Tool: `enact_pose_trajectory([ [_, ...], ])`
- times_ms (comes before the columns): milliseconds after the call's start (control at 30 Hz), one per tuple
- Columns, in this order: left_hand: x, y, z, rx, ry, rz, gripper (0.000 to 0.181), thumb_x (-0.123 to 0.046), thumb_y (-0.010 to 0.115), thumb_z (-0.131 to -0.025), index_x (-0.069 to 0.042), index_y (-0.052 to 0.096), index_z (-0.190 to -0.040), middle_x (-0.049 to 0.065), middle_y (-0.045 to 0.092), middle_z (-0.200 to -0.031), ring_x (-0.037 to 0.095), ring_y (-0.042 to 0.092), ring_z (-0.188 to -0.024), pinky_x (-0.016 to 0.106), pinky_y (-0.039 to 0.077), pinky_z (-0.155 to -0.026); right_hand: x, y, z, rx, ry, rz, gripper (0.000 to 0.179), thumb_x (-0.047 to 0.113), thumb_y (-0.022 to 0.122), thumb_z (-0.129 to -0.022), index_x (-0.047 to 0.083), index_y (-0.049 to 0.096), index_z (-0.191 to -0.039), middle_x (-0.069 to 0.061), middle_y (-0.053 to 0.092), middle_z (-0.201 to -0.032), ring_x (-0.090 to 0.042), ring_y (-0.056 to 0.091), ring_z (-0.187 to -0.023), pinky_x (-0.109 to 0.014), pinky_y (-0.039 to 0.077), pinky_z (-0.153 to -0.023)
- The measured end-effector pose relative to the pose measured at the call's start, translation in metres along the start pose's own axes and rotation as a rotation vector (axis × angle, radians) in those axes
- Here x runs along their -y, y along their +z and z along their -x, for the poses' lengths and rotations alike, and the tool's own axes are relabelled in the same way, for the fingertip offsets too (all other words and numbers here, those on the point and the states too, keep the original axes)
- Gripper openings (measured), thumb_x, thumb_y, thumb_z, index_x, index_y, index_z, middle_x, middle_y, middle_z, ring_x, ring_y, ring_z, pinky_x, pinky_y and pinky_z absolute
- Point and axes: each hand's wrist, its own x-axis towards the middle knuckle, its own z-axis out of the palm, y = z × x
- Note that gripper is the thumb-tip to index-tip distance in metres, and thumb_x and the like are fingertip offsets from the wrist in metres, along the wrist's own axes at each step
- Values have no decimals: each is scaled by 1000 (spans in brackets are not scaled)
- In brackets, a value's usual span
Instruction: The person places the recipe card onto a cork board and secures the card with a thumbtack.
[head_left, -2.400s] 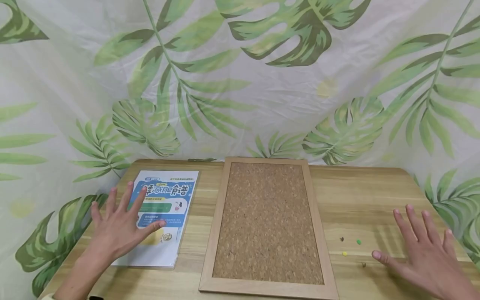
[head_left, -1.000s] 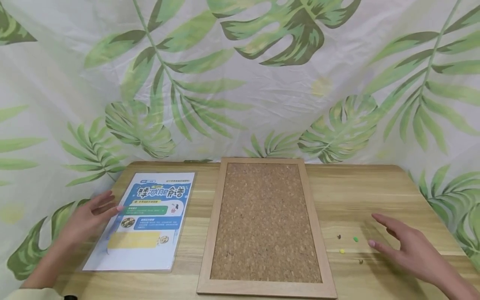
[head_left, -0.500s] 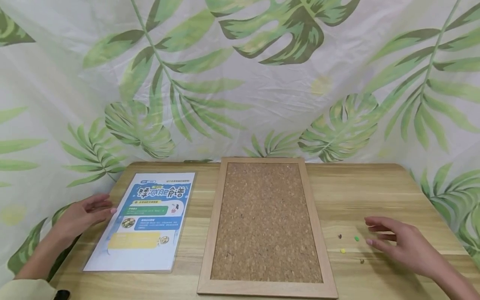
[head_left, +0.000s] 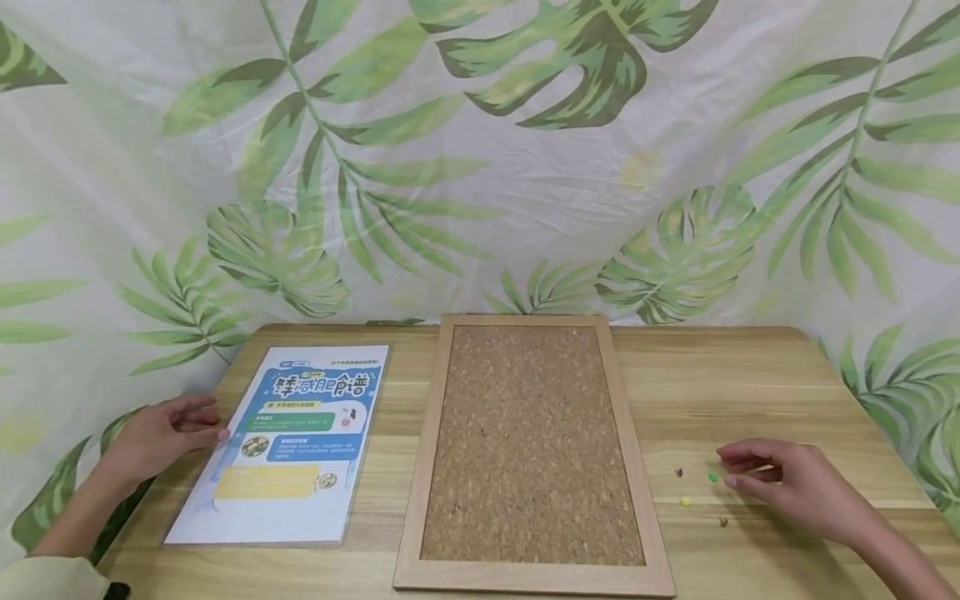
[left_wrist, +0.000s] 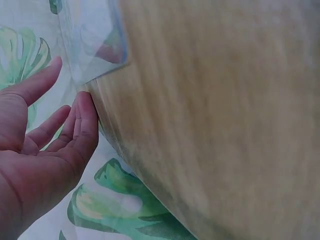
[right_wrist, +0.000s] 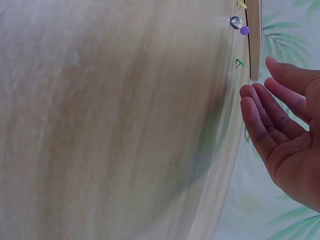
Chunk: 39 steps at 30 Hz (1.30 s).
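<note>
A laminated sheet (head_left: 277, 517) with blue, green and yellow printed panels lies flat at the table's left. My left hand (head_left: 161, 433) is beside its left edge, fingers loosely bent and thumb apart; whether the thumb touches the sheet I cannot tell. At the right, several small thumbtacks lie scattered: a green tack (head_left: 712, 477), a yellow tack (head_left: 685, 501) and two dark-looking ones. The right wrist view shows a purple tack (right_wrist: 244, 30) and a silver tack (right_wrist: 235, 22). My right hand (head_left: 806, 492) hovers beside the green tack, holding nothing, thumb apart from the fingers.
A wood-framed cork board (head_left: 532, 442) lies between the sheet and the tacks, its far end near the back edge of the wooden table (head_left: 720, 375). A leaf-print curtain (head_left: 525, 208) hangs behind and along both sides.
Both hands were spread wide above the table; the left has moved out to the sheet's left edge, and the right has come left and narrowed its fingers toward the green tack.
</note>
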Motion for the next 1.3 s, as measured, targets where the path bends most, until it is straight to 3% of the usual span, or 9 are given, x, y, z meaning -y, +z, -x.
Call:
enact_pose_trajectory([
  [67, -1, 0, 0, -5, 0, -1, 85, -40, 80, -98, 16, 45, -151, 36, 67, -134, 5, 70, -92, 18, 55, -68, 1, 1, -1, 8, 10, 2, 24, 3, 86, -87, 5, 80, -111, -8, 82, -103, 10, 67, -86, -19, 62, -69],
  [233, -4, 2, -1, -5, 11, -12, 88, -41, 85, -93, 17, 48, -149, 35, 70, -128, 27, 76, -99, 18, 55, -67, 2, 4, -3, 29, 19, 7, 25, 6, 86, -88, 6, 80, -112, 0, 81, -97, 10, 67, -83, -21, 62, -67],
  [433, -6, 4, 0, 1, 35, -26, 91, -41, 90, -88, 17, 51, -146, 34, 69, -126, 30, 74, -100, 19, 55, -68, 5, 5, -6, 75, 21, 10, 23, 6, 86, -88, 8, 80, -111, 3, 80, -95, 9, 66, -81, -22, 61, -66],
  [567, -9, 7, -1, -10, 28, -53, 94, -41, 93, -84, 16, 51, -146, 34, 69, -125, 39, 74, -103, 19, 53, -68, 4, 6, -7, 104, 7, 23, 21, 8, 86, -89, 8, 81, -109, 1, 81, -96, 9, 65, -80, -22, 60, -65],
  [933, -27, 8, 0, -8, -8, -67, 92, -29, 96, -80, 17, 50, -144, 33, 72, -117, 38, 73, -96, 31, 55, -70, 4, 14, -11, 63, -51, 93, 20, 4, 87, -85, 13, 81, -101, 9, 78, -90, 11, 61, -77, -21, 58, -63],
  [1167, -38, 6, -1, 54, -83, -96, 105, -43, 96, -78, 18, 45, -147, 32, 70, -116, 38, 68, -97, 35, 53, -72, 7, 14, -11, 90, -19, 105, 20, 3, 86, -86, 14, 81, -102, 14, 76, -89, 10, 61, -77, -21, 58, -64],
  [1300, -41, 8, -1, 54, -94, -96, 104, -37, 98, -76, 19, 44, -146, 31, 67, -111, 35, 63, -91, 36, 53, -72, 9, 14, -11, 107, 4, 110, 20, 4, 86, -87, 14, 81, -103, 14, 76, -90, 10, 61, -78, -21, 59, -65],
])
